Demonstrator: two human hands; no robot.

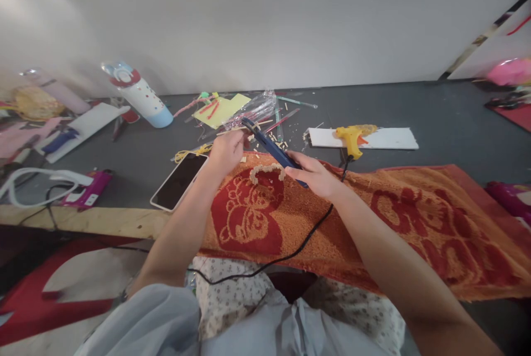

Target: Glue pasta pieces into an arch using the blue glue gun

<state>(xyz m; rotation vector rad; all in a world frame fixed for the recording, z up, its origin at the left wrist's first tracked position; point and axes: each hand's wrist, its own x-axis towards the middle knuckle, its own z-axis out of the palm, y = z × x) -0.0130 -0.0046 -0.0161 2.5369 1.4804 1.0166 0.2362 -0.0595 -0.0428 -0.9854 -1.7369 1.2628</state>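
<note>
Right hand (313, 176): fingers clamping on the handle of a blue tool (271, 148), which is slanting away toward the left fingers. Left hand (228, 148): fingers pinching together on a thin stick (265, 122) at the tool's head; exact contact is hidden. Between both hands' fingers and slightly nearer the body, a curved row of pale pieces (267, 171) is lying on an orange towel (315, 234). Right of and beyond the right fingers, a yellow glue gun (352, 137) is resting on a white board (396, 137).

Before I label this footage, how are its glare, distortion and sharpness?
Head view: pale glare brightens the wall at upper left; wide-angle distortion seems to tilt the spotted bottle; clear plastic glints; the small scraps by the blue tool look soft.
</note>
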